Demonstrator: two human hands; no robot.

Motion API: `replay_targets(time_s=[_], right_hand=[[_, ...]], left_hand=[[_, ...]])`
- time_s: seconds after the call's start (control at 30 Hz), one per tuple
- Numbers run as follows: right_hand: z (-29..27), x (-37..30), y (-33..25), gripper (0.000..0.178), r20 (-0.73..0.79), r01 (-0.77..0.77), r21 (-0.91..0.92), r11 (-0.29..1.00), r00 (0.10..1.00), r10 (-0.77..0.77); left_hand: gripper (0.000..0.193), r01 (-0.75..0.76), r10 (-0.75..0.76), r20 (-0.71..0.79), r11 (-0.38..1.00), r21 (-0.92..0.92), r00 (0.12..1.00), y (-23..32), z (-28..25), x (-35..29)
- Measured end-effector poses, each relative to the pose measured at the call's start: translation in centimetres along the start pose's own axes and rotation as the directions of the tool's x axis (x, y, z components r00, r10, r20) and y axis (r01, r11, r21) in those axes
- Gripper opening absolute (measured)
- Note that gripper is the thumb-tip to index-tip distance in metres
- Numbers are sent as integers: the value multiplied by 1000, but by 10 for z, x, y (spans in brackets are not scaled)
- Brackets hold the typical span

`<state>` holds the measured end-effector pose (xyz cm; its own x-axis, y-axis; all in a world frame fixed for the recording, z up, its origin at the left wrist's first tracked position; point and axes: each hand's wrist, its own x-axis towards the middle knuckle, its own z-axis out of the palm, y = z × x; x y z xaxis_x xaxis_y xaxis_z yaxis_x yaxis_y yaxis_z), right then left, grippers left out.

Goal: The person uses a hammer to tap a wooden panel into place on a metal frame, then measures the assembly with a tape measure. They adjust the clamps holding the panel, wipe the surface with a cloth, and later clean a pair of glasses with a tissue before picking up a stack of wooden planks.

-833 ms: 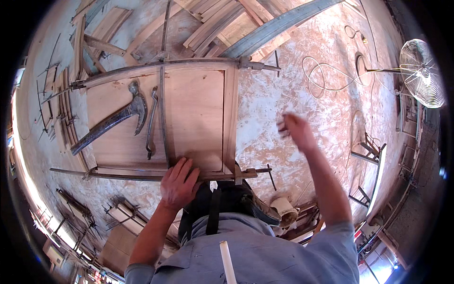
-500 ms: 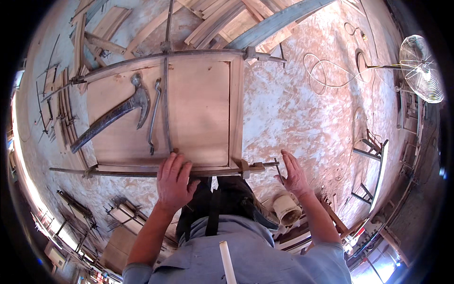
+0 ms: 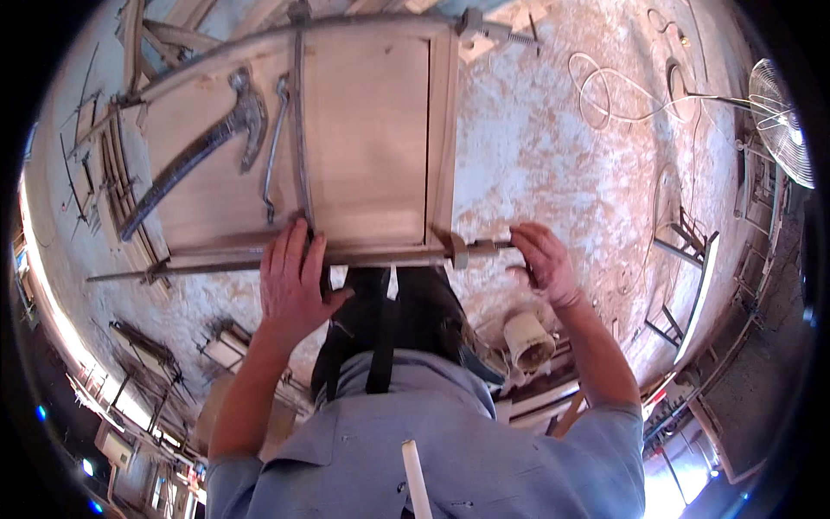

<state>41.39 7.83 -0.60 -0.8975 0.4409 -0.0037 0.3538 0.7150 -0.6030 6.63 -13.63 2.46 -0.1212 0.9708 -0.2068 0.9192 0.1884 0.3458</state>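
One hammer (image 3: 197, 150) and, right of it, one wrench (image 3: 275, 151) lie on one wooden panel (image 3: 367, 147). Left hand (image 3: 294, 277): fingers slightly spread over the panel's near edge; the panel extends beyond the fingertips. One metal bar (image 3: 298, 130) crosses the panel. Two clamps, the far clamp (image 3: 380, 17) and the near clamp (image 3: 389, 259), follow opposite edges. Right hand (image 3: 546, 266): digits curved at the near clamp's screw end (whether pinching it, cannot tell), panel to its left. Side room: floor (image 3: 510, 156) between the panel's right edge and one looped cord (image 3: 605, 112).
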Motion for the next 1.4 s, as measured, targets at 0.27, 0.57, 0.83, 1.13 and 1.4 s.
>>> replay_targets(time_s=[0.27,0.57,0.83,1.13,1.4], right_hand=[[0,5,1,36,-6,-7,6,1000,1000,7],[-14,19,-4,29,98,-154,199,968,986,137],[-18,23,1,12,185,-312,336,888,947,263],[-26,27,3,15,373,-516,401,757,847,379],[33,-39,-14,44,190,-651,621,436,665,722]], left_hand=[[83,-4,2,45,999,41,999,-3,5,-5],[77,-17,16,20,999,43,1000,-5,9,-5],[74,-29,29,-2,998,54,1000,-2,4,-3],[74,-8,7,13,999,46,1000,-1,-1,-7],[73,-16,18,-92,1000,17,996,1,-5,-13]])
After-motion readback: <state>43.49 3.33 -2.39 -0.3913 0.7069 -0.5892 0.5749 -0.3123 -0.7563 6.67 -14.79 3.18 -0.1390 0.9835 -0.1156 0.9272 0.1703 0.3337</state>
